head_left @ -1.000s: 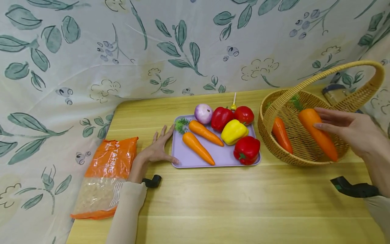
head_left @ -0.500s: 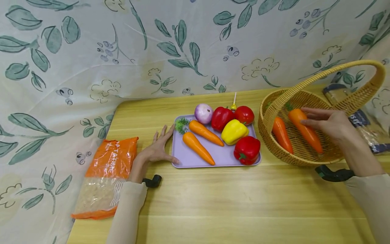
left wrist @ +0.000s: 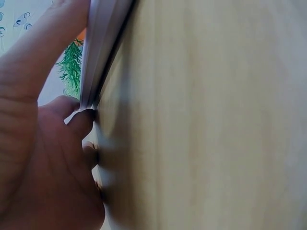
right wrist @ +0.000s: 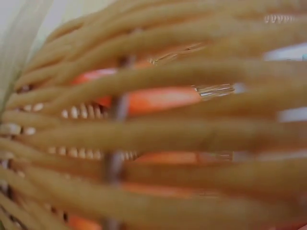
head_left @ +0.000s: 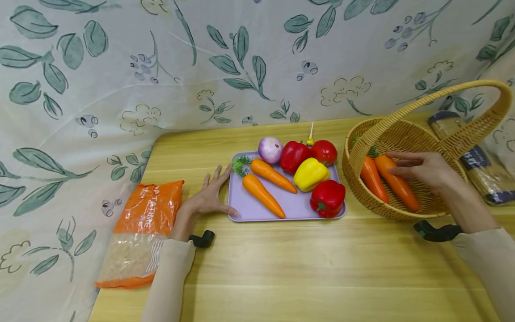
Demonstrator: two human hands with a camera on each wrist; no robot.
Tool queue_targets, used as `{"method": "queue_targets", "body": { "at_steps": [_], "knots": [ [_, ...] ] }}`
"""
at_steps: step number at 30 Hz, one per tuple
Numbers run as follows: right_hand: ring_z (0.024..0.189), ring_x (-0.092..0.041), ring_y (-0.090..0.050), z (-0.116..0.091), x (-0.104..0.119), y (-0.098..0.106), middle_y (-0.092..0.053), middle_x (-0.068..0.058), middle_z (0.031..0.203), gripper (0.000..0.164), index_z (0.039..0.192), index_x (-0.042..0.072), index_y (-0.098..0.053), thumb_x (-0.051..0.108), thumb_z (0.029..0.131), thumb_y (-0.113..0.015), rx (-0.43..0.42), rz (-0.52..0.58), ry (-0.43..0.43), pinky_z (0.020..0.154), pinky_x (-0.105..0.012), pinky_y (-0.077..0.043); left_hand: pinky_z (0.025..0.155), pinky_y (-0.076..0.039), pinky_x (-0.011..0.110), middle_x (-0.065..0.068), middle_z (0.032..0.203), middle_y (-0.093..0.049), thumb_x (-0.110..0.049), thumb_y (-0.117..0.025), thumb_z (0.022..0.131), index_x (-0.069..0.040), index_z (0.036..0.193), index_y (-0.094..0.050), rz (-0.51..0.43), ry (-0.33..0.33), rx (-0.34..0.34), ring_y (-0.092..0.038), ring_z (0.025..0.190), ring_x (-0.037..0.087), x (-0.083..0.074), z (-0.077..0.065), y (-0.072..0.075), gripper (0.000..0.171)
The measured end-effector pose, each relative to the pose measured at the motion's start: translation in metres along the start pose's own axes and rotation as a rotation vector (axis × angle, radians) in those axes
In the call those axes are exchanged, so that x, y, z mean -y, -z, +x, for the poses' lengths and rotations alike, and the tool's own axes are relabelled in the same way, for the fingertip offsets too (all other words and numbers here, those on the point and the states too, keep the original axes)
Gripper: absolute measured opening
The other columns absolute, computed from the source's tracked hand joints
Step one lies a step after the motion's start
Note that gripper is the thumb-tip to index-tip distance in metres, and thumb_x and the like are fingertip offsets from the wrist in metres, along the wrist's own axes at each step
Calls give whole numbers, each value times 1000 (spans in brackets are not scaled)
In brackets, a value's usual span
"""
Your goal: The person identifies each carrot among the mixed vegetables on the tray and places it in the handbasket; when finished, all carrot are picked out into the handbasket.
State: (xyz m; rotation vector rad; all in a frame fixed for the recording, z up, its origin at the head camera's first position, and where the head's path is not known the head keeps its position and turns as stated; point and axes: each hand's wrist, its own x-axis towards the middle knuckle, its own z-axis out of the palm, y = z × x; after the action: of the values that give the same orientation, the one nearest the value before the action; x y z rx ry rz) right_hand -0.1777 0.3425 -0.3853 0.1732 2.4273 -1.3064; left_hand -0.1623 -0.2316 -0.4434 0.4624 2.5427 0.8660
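Closes off the back with a pale, off-white cloth (head_left: 257,107), hung like a curtain. Wraps round at left and right too, in soft creases and folds. Carries a print of green leaves (head_left: 242,39), bluish berries (head_left: 142,67) and thinly outlined flowers (head_left: 346,89) with faint yellow tints. Drops to the back edge of a table (head_left: 306,268) and falls away beside its slanting left edge. Below, spreads out in light yellow wood, with grain and thin seams running from side to side. Shows a rounded corner at back left. Catches a soft, pale sheen towards the front. Looks greyer and blurred in the left wrist view, with dark shadow along one side.
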Motion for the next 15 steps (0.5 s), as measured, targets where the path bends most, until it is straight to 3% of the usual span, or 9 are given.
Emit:
{"method": "queue_targets", "body": {
  "at_steps": [3,5,9,12,15],
  "knots": [
    [87,18,-61,1,-1,-1,-59,12,117,60,150,30,-49,37,96,-75,8,10,-16,81,-22,-63,127,18,64,13,176,9,-50,-95,68,-24,168,4,2,-3,-3,20,161,36,0,0,0,143],
    [87,17,-63,2,-1,-3,-59,4,126,64,152,25,-47,36,96,-75,3,7,-10,80,-23,-63,127,18,63,12,176,8,-50,-95,68,-24,168,4,3,-2,-2,20,161,36,0,0,0,143],
    [86,15,-65,3,-2,-5,-64,17,110,66,152,21,-47,35,95,-77,-7,39,-8,80,-23,-63,127,17,63,12,176,8,-48,-95,69,-24,168,4,4,0,0,20,161,35,-2,0,0,143],
    [85,14,-64,3,-2,-6,-56,33,94,66,151,21,-49,35,94,-77,-17,47,-5,79,-23,-63,127,17,63,12,176,8,-48,-95,68,-24,168,4,4,3,1,20,161,35,-3,0,0,143],
    [85,14,-64,3,-2,-7,-56,34,93,69,153,16,-46,35,94,-77,-22,36,4,78,-23,-63,127,17,63,13,176,8,-48,-95,68,-24,168,4,4,5,1,20,161,35,-3,0,0,143]
  ]
}}
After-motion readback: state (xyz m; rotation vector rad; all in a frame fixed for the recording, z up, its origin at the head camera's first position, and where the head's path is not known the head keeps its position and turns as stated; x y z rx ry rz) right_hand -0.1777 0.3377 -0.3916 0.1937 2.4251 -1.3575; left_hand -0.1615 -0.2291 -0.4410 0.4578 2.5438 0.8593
